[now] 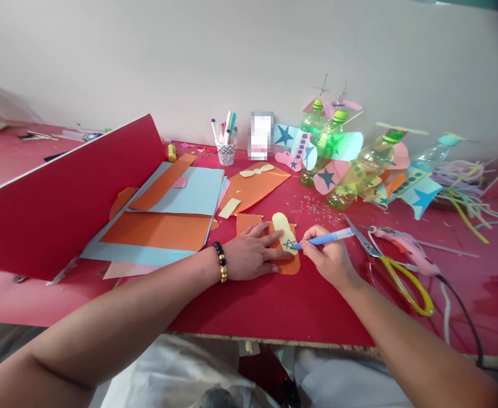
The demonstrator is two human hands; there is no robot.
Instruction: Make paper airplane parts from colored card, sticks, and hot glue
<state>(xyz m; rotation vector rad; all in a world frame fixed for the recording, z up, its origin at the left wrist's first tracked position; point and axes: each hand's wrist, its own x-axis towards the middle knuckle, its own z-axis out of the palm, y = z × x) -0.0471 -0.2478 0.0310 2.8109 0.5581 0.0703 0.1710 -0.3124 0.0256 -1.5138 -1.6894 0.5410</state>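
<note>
A blue marker pen [323, 238] is gripped in my right hand [329, 258], its tip touching a pale yellow paper strip [281, 222] with rounded ends. A dark star outline [290, 244] shows on that strip beside the tip. Under the strip lies an orange paper piece [290, 266]. My left hand [253, 253] lies flat with fingers spread, its fingertips pressing on the yellow and orange paper. A second orange piece [248, 222] sits just above the left hand, partly hidden by it.
Scissors [406, 283] and a pink glue gun [406, 249] lie to the right. Decorated plastic bottles [346, 184] stand behind them. At left are blue and orange sheets [159, 229] and a red divider [74, 198]. A cup of markers [226, 153] stands near the wall.
</note>
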